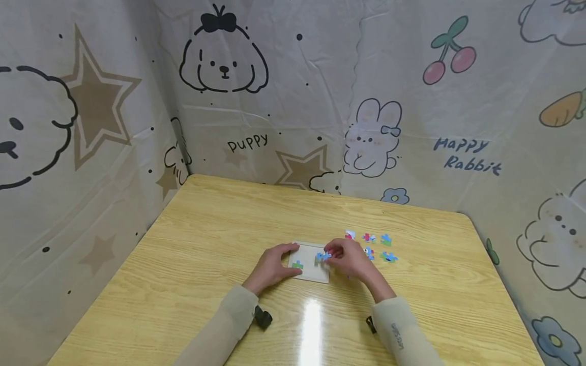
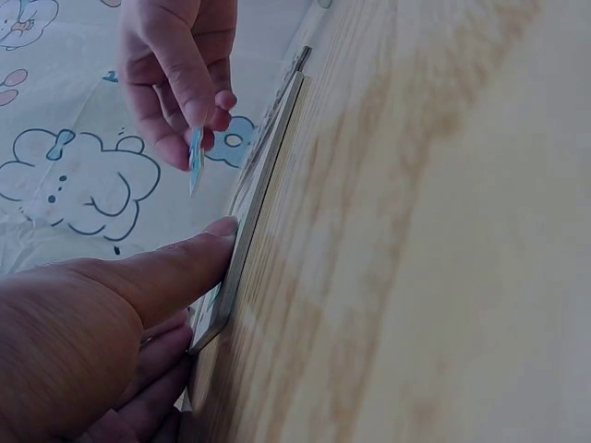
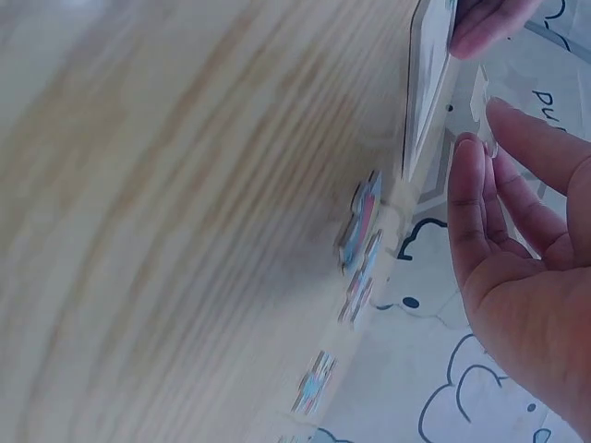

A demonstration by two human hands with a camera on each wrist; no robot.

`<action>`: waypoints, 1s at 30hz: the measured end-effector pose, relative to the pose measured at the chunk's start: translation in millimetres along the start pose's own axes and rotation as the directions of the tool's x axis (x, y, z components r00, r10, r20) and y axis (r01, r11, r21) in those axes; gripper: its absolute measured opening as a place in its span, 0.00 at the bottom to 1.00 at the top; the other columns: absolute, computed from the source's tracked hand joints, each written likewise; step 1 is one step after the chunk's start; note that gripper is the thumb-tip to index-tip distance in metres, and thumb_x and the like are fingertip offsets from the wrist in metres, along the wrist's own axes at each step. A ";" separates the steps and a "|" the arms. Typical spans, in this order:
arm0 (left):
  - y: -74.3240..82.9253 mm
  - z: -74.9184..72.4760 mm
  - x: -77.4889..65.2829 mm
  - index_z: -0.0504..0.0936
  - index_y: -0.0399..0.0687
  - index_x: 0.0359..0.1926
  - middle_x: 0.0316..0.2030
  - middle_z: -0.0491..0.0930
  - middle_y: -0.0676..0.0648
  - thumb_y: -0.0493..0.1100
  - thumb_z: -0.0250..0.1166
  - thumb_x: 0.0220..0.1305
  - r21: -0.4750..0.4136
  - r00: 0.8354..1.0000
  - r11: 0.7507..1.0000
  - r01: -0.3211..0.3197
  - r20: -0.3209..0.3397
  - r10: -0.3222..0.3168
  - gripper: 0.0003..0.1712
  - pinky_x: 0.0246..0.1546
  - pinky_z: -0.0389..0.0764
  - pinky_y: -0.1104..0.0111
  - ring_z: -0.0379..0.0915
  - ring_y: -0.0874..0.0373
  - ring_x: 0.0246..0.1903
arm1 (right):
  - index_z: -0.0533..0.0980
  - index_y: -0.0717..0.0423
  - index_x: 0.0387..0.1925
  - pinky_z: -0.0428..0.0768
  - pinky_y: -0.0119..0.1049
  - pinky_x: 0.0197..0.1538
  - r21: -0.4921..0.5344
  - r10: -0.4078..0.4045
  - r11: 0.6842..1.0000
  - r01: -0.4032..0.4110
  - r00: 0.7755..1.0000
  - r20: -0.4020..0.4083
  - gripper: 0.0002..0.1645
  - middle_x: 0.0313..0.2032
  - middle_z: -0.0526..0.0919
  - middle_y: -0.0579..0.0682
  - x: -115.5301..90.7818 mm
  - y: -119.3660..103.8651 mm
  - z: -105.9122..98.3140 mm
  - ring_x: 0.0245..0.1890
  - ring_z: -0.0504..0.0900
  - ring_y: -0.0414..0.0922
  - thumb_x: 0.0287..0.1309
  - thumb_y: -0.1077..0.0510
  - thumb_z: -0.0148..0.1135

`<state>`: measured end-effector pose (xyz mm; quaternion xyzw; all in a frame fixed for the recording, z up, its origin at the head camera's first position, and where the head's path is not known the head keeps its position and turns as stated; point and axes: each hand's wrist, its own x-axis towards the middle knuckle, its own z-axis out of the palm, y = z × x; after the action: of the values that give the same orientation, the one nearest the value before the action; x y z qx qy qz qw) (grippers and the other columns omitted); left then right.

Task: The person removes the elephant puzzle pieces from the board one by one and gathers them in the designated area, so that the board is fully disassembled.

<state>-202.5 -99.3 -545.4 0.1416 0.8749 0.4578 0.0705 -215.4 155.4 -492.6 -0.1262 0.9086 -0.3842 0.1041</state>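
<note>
A white rectangular puzzle board [image 1: 309, 267] lies on the wooden table, with one green-and-blue jigsaw piece [image 1: 298, 265] in its left part. My left hand [image 1: 270, 268] holds the board at its left side, fingers toward the back corner and thumb at the front edge. Over the board's right part, my right hand [image 1: 350, 260] pinches a blue jigsaw piece [image 1: 322, 257] between thumb and fingertips. The left wrist view shows this held piece [image 2: 196, 161] nearly edge-on, raised above the board. In the right wrist view the piece [image 3: 480, 106] also appears thin, from the side.
Several loose jigsaw pieces lie right of the board, among them a red-and-white piece [image 1: 350, 234], a blue-and-green piece [image 1: 386, 239] and another blue piece [image 1: 389, 256]. My right hand partly hides this group. A printed curtain [image 1: 284, 112] hangs behind the table.
</note>
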 end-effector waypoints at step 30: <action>5.0 -1.1 -2.1 0.78 0.47 0.69 0.71 0.74 0.44 0.45 0.80 0.58 -0.011 1.000 1.000 0.002 -0.001 -0.002 0.38 0.74 0.67 0.51 0.67 0.44 0.73 | 0.84 0.62 0.47 0.81 0.32 0.42 -0.020 0.004 1.000 -0.005 0.999 -0.047 0.15 0.40 0.85 0.52 -36.0 40.9 -37.8 0.38 0.80 0.43 0.58 0.65 0.74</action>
<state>-199.8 -98.1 -540.7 0.1402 0.8725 0.4625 0.0715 -198.3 219.4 -493.1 -0.1160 0.9149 -0.3779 0.0822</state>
